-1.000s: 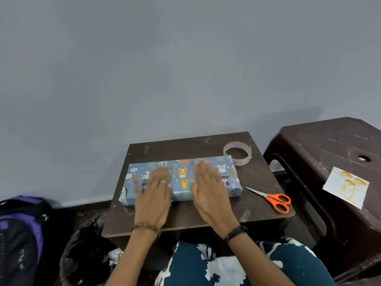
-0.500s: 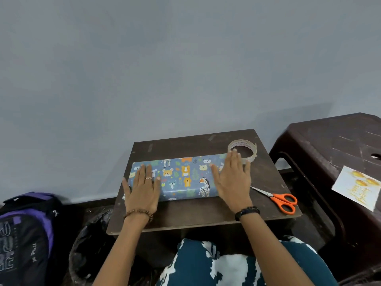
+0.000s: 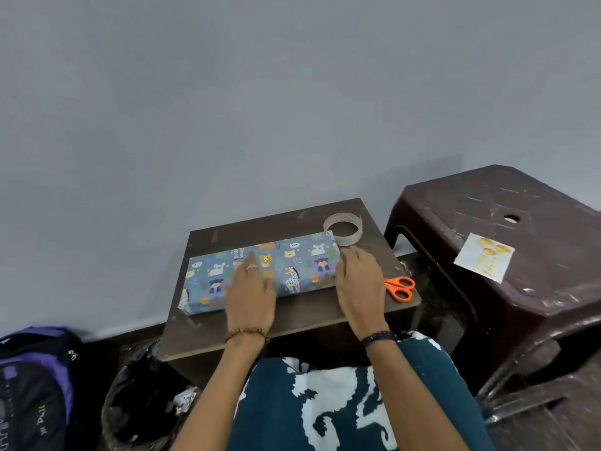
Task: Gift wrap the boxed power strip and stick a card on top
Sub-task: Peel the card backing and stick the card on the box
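Observation:
The wrapped box [image 3: 292, 265], in blue paper printed with animals, lies across a small dark wooden table [image 3: 312, 314]. My left hand [image 3: 250, 294] lies flat on the box's middle with straight fingers. My right hand [image 3: 357, 281] rests at the box's right end, fingers against its side. A white card with gold print [image 3: 484, 261] lies on the brown plastic stool [image 3: 507, 288] to the right, apart from both hands.
A roll of clear tape [image 3: 343, 228] sits behind the box's right end. Orange-handled scissors [image 3: 400, 287] lie at the table's right edge. A black bin bag [image 3: 140, 402] and a purple-black backpack [image 3: 32, 382] stand on the floor at left.
My left hand slid from the box's left part to its middle. My right hand moved off the top to the right end. The box now sits slightly angled.

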Tool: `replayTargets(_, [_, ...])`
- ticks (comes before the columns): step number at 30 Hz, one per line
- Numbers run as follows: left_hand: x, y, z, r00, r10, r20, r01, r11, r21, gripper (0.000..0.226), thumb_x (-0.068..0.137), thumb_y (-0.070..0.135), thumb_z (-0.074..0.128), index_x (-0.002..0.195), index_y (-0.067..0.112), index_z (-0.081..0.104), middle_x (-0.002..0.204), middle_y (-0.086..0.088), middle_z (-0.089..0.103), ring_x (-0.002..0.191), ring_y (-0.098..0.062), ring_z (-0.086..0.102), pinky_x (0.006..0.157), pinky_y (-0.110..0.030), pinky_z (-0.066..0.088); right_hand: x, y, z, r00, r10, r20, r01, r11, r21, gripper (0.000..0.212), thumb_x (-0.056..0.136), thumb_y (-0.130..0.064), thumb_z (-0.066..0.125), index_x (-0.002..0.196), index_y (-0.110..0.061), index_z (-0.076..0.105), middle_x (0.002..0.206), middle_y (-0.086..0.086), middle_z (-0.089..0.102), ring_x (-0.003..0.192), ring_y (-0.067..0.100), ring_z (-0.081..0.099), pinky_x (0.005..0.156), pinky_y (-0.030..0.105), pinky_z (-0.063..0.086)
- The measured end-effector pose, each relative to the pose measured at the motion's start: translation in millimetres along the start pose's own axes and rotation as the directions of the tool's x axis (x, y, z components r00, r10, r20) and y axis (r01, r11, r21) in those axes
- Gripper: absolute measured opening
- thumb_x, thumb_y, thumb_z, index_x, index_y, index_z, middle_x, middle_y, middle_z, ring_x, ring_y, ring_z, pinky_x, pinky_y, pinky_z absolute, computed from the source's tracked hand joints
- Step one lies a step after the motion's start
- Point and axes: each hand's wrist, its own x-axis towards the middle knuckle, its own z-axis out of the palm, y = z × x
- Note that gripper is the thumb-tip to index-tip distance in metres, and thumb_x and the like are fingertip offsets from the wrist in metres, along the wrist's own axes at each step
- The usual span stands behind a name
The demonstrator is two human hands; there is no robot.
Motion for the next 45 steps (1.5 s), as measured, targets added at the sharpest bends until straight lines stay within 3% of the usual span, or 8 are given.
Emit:
replayTargets(3, [-11,60,22,0.979,0.184,0.088,-0.137,0.910,-0.390,0.039,0.096,0.015,0.045,0.135,0.013,0.046,0.137,-0.002,0.049,0.128,-0.017,0.045,0.105,-0.026,0.033,-1,5,-19,0.984,0.072,-0.160,-0.074,0.997,-0.003,0.012,0.084,-0.024,0.056,0.080,-0.016,0.065,0.077,0.002,0.065,0.071,0.024,0.059,0.060,0.033,0.046])
replayTargets(8, [-11,152,69,0.950,0.177,0.258,0.030,0.770,-0.638,0.024,0.093,0.008,0.046,0.108,0.014,0.064,0.105,-0.003,0.068,0.097,-0.015,0.062,0.088,-0.031,0.050,16,50,-45,0.917,0.289,-0.275,-0.270,0.957,0.103,0.016,0.087,-0.028,0.055,0.092,-0.019,0.067,0.089,0.001,0.068,0.085,0.025,0.057,0.072,0.040,0.044])
replayTargets(13, [1,208,113,0.909,0.212,0.359,0.085,0.748,-0.658,0.019,0.087,0.009,0.058,0.103,0.008,0.067,0.089,-0.010,0.070,0.083,-0.019,0.066,0.083,-0.033,0.054,26,99,-73,0.790,0.464,-0.401,-0.428,0.885,0.183,0.014,0.086,-0.022,0.059,0.098,-0.021,0.066,0.097,0.000,0.066,0.095,0.024,0.053,0.079,0.036,0.038])
replayTargets(18, [8,233,164,0.814,0.112,0.570,0.281,0.784,-0.554,0.040,0.077,0.033,0.071,0.105,0.006,0.062,0.106,-0.012,0.067,0.094,-0.024,0.065,0.090,-0.041,0.053,21,142,-82,0.736,0.584,-0.344,-0.555,0.810,0.187,0.022,0.091,-0.024,0.054,0.111,-0.019,0.061,0.110,0.000,0.062,0.104,0.022,0.049,0.088,0.030,0.028])
replayTargets(25, [2,238,178,0.764,0.087,0.639,0.499,0.548,-0.672,0.017,0.082,-0.004,0.065,0.080,0.009,0.053,0.096,-0.017,0.065,0.079,-0.024,0.065,0.062,-0.024,0.056,19,156,-79,0.719,0.653,-0.239,-0.630,0.757,0.172,0.025,0.091,-0.025,0.053,0.115,-0.019,0.059,0.112,0.001,0.060,0.106,0.021,0.049,0.092,0.032,0.031])
replayTargets(31, [20,204,114,0.787,0.230,0.572,0.347,0.601,-0.720,0.007,0.088,0.002,0.058,0.094,0.006,0.058,0.073,-0.002,0.060,0.051,-0.001,0.058,0.044,-0.009,0.047,17,139,-90,0.654,0.748,-0.111,-0.540,0.565,0.625,0.041,0.085,-0.032,0.065,0.122,-0.025,0.051,0.113,-0.012,0.046,0.095,0.006,0.055,0.081,0.028,0.046])
replayTargets(36, [41,145,40,0.908,0.160,0.387,0.204,0.639,-0.742,0.010,0.086,0.003,0.062,0.090,0.012,0.064,0.049,0.011,0.063,0.039,0.004,0.051,0.041,-0.007,0.043,15,107,-92,0.770,0.538,0.343,-0.456,0.087,0.886,0.023,0.086,-0.004,0.062,0.108,-0.011,0.063,0.086,0.004,0.066,0.064,0.002,0.064,0.060,0.014,0.053])
replayTargets(45, [46,49,-29,0.990,0.026,0.137,0.095,0.594,-0.799,0.013,0.084,0.003,0.064,0.086,0.015,0.070,0.054,0.002,0.059,0.037,0.001,0.048,0.042,-0.009,0.043,21,1,-60,0.806,0.164,0.568,-0.581,0.036,0.813,0.016,0.083,-0.014,0.064,0.098,-0.010,0.068,0.083,0.002,0.073,0.068,0.006,0.067,0.059,0.016,0.055])
